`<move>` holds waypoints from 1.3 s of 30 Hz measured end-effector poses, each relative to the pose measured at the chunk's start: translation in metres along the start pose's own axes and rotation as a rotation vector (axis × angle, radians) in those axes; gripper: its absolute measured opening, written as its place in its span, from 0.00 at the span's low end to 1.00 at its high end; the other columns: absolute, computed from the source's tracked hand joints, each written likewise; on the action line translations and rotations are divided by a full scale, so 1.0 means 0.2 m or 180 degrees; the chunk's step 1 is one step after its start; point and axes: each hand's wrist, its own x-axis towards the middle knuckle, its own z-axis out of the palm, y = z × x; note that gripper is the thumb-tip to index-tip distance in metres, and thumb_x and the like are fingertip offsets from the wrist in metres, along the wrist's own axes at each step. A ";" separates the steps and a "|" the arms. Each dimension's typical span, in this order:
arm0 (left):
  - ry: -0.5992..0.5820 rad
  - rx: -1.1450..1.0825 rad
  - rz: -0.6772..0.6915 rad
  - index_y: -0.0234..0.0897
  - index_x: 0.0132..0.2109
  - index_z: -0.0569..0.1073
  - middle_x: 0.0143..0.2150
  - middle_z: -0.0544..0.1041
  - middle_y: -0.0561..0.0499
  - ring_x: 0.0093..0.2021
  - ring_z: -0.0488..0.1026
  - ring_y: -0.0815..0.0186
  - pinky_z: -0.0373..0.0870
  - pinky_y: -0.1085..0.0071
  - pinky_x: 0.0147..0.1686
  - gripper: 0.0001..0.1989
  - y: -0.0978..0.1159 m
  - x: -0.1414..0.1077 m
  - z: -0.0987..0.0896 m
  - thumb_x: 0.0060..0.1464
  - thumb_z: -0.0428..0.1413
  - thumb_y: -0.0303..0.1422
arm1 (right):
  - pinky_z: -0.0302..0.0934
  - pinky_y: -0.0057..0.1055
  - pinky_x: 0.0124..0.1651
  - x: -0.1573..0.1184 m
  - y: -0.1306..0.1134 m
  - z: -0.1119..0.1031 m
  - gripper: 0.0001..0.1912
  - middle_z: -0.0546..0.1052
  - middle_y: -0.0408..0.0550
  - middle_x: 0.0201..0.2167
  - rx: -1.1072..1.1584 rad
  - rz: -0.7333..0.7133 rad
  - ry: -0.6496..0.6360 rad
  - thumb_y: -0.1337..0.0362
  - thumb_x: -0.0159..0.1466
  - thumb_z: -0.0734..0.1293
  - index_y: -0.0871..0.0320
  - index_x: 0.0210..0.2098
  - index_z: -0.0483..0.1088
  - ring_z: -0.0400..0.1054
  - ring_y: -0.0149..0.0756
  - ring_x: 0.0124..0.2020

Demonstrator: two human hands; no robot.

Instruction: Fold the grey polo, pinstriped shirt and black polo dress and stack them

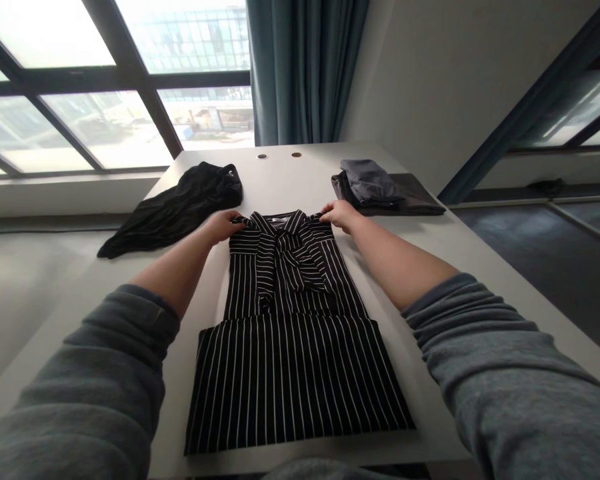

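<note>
A black garment with white stripes (300,380) lies on the white table, its collar at the far end and its wider lower part near the front edge. Striped tie ends lie across its chest. My left hand (223,225) pinches the garment's left shoulder corner. At the right shoulder corner, my right hand (341,215) is closed on the fabric in the same way. Both arms are stretched forward, one on each side of the garment.
The white table (290,183) has a crumpled black garment (180,207) at the back left. Folded grey and dark clothes (373,183) are stacked at the back right. Two round holes are near the far edge. Windows and a blue curtain (307,73) stand beyond.
</note>
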 end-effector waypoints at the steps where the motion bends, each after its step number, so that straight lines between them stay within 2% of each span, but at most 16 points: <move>1: 0.0030 -0.0001 0.0106 0.38 0.39 0.78 0.33 0.80 0.50 0.33 0.76 0.62 0.72 0.67 0.36 0.16 0.01 -0.02 -0.02 0.47 0.69 0.42 | 0.62 0.24 0.33 -0.03 0.00 -0.02 0.12 0.76 0.43 0.27 0.0064 -0.0102 0.0023 0.73 0.51 0.78 0.64 0.35 0.76 0.66 0.28 0.27; 5: 0.0243 0.0204 0.0406 0.38 0.39 0.77 0.33 0.79 0.51 0.34 0.75 0.63 0.71 0.68 0.38 0.12 0.04 -0.18 -0.09 0.52 0.63 0.41 | 0.58 0.25 0.28 -0.20 0.04 -0.10 0.10 0.75 0.43 0.26 0.0347 -0.0430 0.0104 0.70 0.55 0.76 0.62 0.35 0.74 0.62 0.26 0.23; 7: 0.0403 0.0388 0.0603 0.37 0.40 0.77 0.35 0.80 0.50 0.35 0.74 0.63 0.71 0.67 0.40 0.11 0.06 -0.30 -0.12 0.54 0.62 0.40 | 0.56 0.25 0.27 -0.33 0.07 -0.14 0.10 0.75 0.42 0.25 0.0398 -0.0581 0.0107 0.66 0.58 0.75 0.60 0.37 0.74 0.62 0.27 0.22; 9: 0.0462 0.0564 0.0911 0.38 0.40 0.77 0.40 0.82 0.49 0.38 0.75 0.62 0.72 0.66 0.42 0.10 0.07 -0.45 -0.13 0.56 0.60 0.40 | 0.59 0.26 0.29 -0.46 0.12 -0.16 0.09 0.76 0.44 0.27 0.0330 -0.0807 0.0082 0.63 0.59 0.74 0.59 0.38 0.75 0.66 0.30 0.24; 12: 0.0193 0.0806 0.1348 0.40 0.39 0.76 0.45 0.82 0.48 0.43 0.77 0.60 0.73 0.64 0.47 0.07 0.06 -0.65 -0.10 0.58 0.56 0.37 | 0.66 0.31 0.40 -0.63 0.21 -0.16 0.06 0.80 0.47 0.34 0.0029 -0.1407 -0.0018 0.63 0.60 0.71 0.58 0.36 0.76 0.72 0.36 0.35; 14: -0.0017 0.1018 0.1468 0.42 0.38 0.75 0.46 0.82 0.49 0.45 0.78 0.59 0.73 0.63 0.50 0.05 0.03 -0.75 -0.07 0.57 0.54 0.34 | 0.67 0.33 0.46 -0.73 0.27 -0.14 0.06 0.81 0.48 0.38 -0.0189 -0.1725 -0.0181 0.65 0.60 0.68 0.57 0.35 0.76 0.73 0.38 0.39; 16: -0.0096 0.1161 0.1509 0.42 0.38 0.74 0.46 0.82 0.49 0.45 0.78 0.59 0.73 0.62 0.50 0.05 0.00 -0.81 -0.04 0.57 0.53 0.32 | 0.68 0.35 0.48 -0.79 0.31 -0.12 0.06 0.80 0.48 0.38 -0.0351 -0.1925 -0.0336 0.67 0.60 0.65 0.56 0.34 0.75 0.73 0.39 0.41; 20: 0.0011 0.1223 0.1625 0.42 0.39 0.74 0.45 0.82 0.49 0.44 0.78 0.61 0.73 0.64 0.47 0.06 0.00 -0.86 -0.05 0.57 0.52 0.30 | 0.68 0.33 0.45 -0.85 0.33 -0.13 0.08 0.77 0.47 0.36 -0.0567 -0.2134 -0.0248 0.70 0.59 0.64 0.56 0.35 0.74 0.72 0.37 0.38; 24: 0.0187 0.1290 0.1769 0.41 0.40 0.74 0.45 0.81 0.50 0.41 0.78 0.62 0.73 0.66 0.44 0.06 0.05 -0.87 -0.10 0.57 0.53 0.30 | 0.68 0.33 0.43 -0.85 0.33 -0.19 0.20 0.76 0.45 0.37 -0.0700 -0.2352 0.0046 0.74 0.59 0.64 0.55 0.49 0.75 0.71 0.37 0.35; 28: 0.0073 0.1421 0.1881 0.41 0.40 0.74 0.46 0.80 0.49 0.42 0.77 0.62 0.73 0.66 0.44 0.06 0.05 -0.90 -0.09 0.58 0.53 0.29 | 0.69 0.34 0.50 -0.87 0.37 -0.21 0.19 0.78 0.48 0.42 -0.1261 -0.2690 -0.0204 0.76 0.60 0.63 0.54 0.45 0.78 0.74 0.40 0.44; 32: -0.0332 0.1623 0.1918 0.42 0.42 0.76 0.47 0.80 0.48 0.45 0.77 0.60 0.74 0.63 0.48 0.09 -0.02 -0.95 -0.03 0.58 0.53 0.28 | 0.68 0.33 0.47 -0.92 0.40 -0.16 0.17 0.79 0.49 0.49 -0.2046 -0.2441 -0.0414 0.74 0.66 0.62 0.54 0.47 0.79 0.75 0.39 0.43; 35: -0.0603 0.1819 0.1863 0.44 0.44 0.78 0.51 0.81 0.48 0.49 0.77 0.57 0.73 0.59 0.53 0.14 -0.03 -0.98 -0.02 0.55 0.53 0.25 | 0.67 0.32 0.46 -0.95 0.37 -0.14 0.19 0.79 0.48 0.53 -0.2419 -0.2287 -0.0505 0.74 0.66 0.63 0.54 0.51 0.79 0.75 0.39 0.44; 37: -0.0551 0.1986 0.1716 0.45 0.44 0.80 0.51 0.82 0.49 0.52 0.77 0.55 0.71 0.55 0.56 0.16 0.00 -0.98 -0.02 0.52 0.53 0.24 | 0.67 0.33 0.47 -0.97 0.33 -0.13 0.19 0.79 0.49 0.52 -0.2576 -0.2235 -0.0409 0.74 0.65 0.64 0.55 0.49 0.80 0.74 0.41 0.47; 39: -0.0298 0.2088 0.1553 0.43 0.45 0.80 0.50 0.82 0.48 0.52 0.78 0.53 0.71 0.53 0.57 0.15 0.08 -0.98 0.00 0.55 0.52 0.26 | 0.66 0.37 0.53 -0.98 0.26 -0.11 0.17 0.80 0.52 0.50 -0.2590 -0.2290 -0.0233 0.73 0.66 0.64 0.57 0.48 0.81 0.72 0.44 0.50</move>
